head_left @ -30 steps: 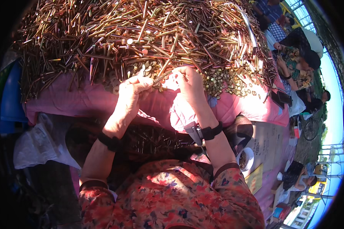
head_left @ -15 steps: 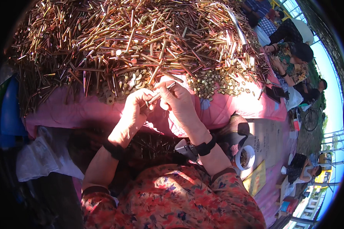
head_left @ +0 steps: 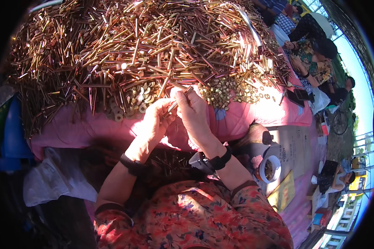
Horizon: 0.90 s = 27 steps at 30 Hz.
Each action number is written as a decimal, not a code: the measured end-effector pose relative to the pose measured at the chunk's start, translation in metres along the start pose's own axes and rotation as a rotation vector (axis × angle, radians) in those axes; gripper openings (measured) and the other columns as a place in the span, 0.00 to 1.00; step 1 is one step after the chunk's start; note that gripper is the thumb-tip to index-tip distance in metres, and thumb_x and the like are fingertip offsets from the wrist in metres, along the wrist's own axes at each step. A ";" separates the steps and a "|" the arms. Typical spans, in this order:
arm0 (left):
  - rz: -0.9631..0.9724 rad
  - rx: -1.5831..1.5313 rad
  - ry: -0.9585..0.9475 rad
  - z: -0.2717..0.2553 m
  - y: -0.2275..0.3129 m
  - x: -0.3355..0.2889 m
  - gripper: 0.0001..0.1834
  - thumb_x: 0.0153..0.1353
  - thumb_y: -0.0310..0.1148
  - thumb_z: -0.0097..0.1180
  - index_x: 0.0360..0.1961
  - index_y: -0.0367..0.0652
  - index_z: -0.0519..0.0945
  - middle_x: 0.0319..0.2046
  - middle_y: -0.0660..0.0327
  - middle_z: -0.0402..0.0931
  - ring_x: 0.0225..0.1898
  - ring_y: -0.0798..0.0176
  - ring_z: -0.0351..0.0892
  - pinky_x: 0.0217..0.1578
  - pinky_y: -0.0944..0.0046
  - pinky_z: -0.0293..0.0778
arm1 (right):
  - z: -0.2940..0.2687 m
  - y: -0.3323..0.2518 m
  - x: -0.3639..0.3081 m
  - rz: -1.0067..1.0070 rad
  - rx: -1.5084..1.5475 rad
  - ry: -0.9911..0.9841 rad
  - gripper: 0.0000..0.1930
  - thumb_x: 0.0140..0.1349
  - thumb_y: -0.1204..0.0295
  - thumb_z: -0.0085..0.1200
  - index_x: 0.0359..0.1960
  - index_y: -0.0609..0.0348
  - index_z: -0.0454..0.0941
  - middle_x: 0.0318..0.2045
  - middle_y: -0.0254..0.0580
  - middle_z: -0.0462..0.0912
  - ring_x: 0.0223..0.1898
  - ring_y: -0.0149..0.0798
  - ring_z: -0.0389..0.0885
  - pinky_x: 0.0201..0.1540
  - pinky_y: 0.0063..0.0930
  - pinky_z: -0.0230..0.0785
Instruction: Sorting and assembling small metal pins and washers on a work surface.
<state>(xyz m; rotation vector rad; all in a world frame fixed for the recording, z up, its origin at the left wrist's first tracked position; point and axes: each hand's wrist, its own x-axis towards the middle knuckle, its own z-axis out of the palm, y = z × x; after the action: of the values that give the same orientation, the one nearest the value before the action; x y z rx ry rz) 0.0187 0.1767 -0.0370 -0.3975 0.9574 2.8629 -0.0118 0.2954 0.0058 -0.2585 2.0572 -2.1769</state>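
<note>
My left hand (head_left: 156,120) and my right hand (head_left: 194,114) meet at the near edge of a big heap of brassy metal rods and tubes (head_left: 124,50). Between them, pinched in the fingers of both, is a slim metal bolt (head_left: 173,107), slanting up to the right. Its exact form is partly covered by my fingers. Just beyond my left hand lies a pile of flat round washers (head_left: 143,94). Right of my right hand spreads a pile of small brassy nuts (head_left: 220,93).
Everything lies on a pink quilted cloth (head_left: 83,128). A clear plastic bag (head_left: 54,178) hangs at the left. To the right are a dark phone-like object (head_left: 300,94), loose washers (head_left: 266,96) and a white bowl (head_left: 271,169). Other people (head_left: 316,58) sit farther right.
My left hand has shifted slightly right, closer to my right hand. The bolt stays pinched between them and now stands a little steeper. The whole view has shifted slightly.
</note>
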 end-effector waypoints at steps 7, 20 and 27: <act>0.165 0.368 -0.008 0.007 -0.006 0.001 0.19 0.61 0.27 0.48 0.54 0.34 0.70 0.53 0.56 0.71 0.53 0.63 0.71 0.54 0.66 0.67 | -0.024 0.017 0.035 -0.234 -0.221 0.188 0.12 0.65 0.66 0.49 0.30 0.64 0.74 0.21 0.32 0.72 0.23 0.24 0.65 0.25 0.22 0.60; 0.267 0.338 0.086 0.004 0.013 -0.008 0.14 0.62 0.23 0.45 0.48 0.31 0.73 0.42 0.54 0.77 0.42 0.63 0.78 0.49 0.65 0.72 | -0.008 0.016 0.050 -0.254 0.188 0.084 0.16 0.58 0.76 0.57 0.46 0.65 0.68 0.22 0.28 0.71 0.21 0.18 0.66 0.20 0.12 0.59; 0.223 0.357 0.112 -0.001 0.018 -0.014 0.14 0.62 0.26 0.46 0.48 0.34 0.74 0.41 0.55 0.79 0.40 0.66 0.78 0.42 0.69 0.72 | 0.010 -0.010 0.032 -0.311 0.025 0.155 0.08 0.60 0.75 0.55 0.39 0.60 0.72 0.18 0.24 0.68 0.19 0.16 0.61 0.21 0.13 0.53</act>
<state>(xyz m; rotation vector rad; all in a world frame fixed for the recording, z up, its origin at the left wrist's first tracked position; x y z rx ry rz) 0.0294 0.1613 -0.0236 -0.4425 1.5917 2.7916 -0.0402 0.2792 0.0170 -0.4470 2.1966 -2.4695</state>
